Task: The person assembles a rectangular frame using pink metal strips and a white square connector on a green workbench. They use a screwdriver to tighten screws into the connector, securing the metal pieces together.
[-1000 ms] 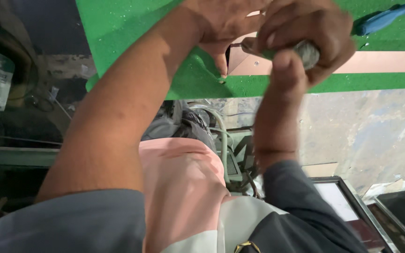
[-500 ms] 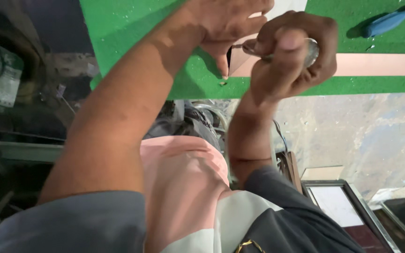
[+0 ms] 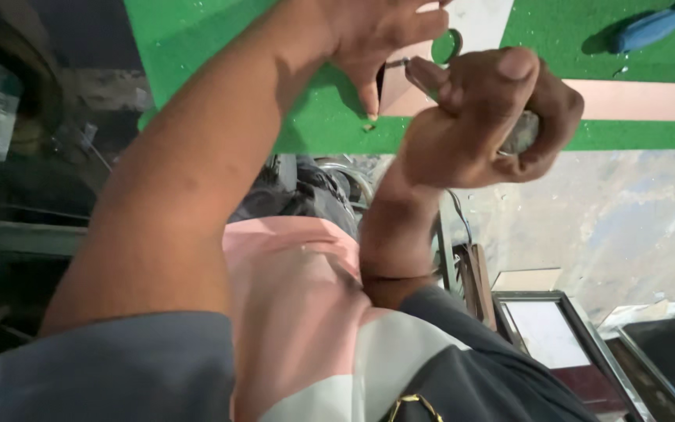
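My right hand (image 3: 490,117) is clenched around the grey handle of a small hand tool (image 3: 521,133), whose thin metal tip points left toward the end of a long pinkish strip (image 3: 642,100) lying on a green surface (image 3: 306,117). My left hand (image 3: 373,35) rests on that surface with fingers spread, its fingertips pressing the strip's left end beside the tool tip. A round hole shows in the pale sheet just above the tip. What the tip touches is hidden by my fingers.
A blue-handled tool (image 3: 658,27) lies on the green surface at the top right. Below the table edge are a stained concrete floor (image 3: 634,234), framed panels (image 3: 556,336) leaning at the lower right, and dark clutter (image 3: 9,117) on the left.
My right hand has slid lower and to the right along the table edge, still gripping the tool. The left hand keeps its place on the strip's end.
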Demonstrator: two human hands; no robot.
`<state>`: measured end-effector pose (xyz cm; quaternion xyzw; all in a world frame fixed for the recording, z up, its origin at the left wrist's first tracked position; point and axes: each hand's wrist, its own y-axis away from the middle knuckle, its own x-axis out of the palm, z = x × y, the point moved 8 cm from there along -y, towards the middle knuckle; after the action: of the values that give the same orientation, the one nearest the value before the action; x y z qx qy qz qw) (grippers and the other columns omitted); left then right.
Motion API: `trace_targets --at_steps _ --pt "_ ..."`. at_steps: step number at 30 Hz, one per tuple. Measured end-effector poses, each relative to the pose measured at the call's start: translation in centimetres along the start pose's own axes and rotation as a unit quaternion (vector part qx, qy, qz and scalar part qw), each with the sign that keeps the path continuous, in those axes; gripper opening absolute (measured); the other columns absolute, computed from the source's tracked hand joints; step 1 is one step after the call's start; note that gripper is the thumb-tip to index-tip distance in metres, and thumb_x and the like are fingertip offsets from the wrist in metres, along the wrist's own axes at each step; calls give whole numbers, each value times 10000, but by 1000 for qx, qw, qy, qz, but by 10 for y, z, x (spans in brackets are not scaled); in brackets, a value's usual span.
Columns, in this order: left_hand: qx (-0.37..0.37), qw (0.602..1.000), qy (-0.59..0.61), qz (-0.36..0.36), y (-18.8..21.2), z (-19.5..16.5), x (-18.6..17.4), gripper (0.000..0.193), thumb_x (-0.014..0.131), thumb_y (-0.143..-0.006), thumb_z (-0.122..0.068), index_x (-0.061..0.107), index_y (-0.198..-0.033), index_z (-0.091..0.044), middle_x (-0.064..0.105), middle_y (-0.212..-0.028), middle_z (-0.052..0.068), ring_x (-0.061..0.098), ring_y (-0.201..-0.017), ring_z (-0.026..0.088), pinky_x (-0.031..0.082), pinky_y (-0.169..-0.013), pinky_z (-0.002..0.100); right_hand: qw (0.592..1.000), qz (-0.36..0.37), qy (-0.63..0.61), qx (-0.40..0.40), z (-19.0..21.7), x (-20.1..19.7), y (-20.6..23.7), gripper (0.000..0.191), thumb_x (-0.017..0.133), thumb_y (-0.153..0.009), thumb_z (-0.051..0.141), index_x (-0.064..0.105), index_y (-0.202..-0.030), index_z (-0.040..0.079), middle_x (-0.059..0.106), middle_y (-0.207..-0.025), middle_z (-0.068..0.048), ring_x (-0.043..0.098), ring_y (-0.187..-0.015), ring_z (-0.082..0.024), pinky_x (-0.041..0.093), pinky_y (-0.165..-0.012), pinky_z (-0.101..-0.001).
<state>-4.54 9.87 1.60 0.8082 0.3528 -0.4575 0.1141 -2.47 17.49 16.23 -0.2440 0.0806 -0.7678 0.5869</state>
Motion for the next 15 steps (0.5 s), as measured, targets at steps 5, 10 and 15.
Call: trace_targets --at_steps 5,10,15 --pt "28 998 -28 -46 1 -1 -8 1214 924 -417 -762 573 -1298 -6 517 -1344 188 535 -1243 385 480 -1002 463 963 248 -101 27 -14 26 -31 283 705 -928 252 569 -845 18 600 -627 -97 528 -454 -229 417 -399 -334" --pt "5 999 3 -42 9 4 -3 1155 963 -440 -699 565 -1272 -4 515 -1345 177 544 -1208 393 481 -952 494 689 632 -326 140 -5 55 -18 255 705 -898 169 538 -768 27 579 -621 -69 582 -443 -239 461 -421 -374" --pt "8 999 -24 -26 7 6 5 1148 955 -455 -692 565 -1304 -25 529 -1320 169 556 -1188 375 488 -948 497 943 283 -155 81 -13 8 -11 270 724 -930 50 486 -822 -16 543 -630 -141 473 -427 -199 379 -415 -345"
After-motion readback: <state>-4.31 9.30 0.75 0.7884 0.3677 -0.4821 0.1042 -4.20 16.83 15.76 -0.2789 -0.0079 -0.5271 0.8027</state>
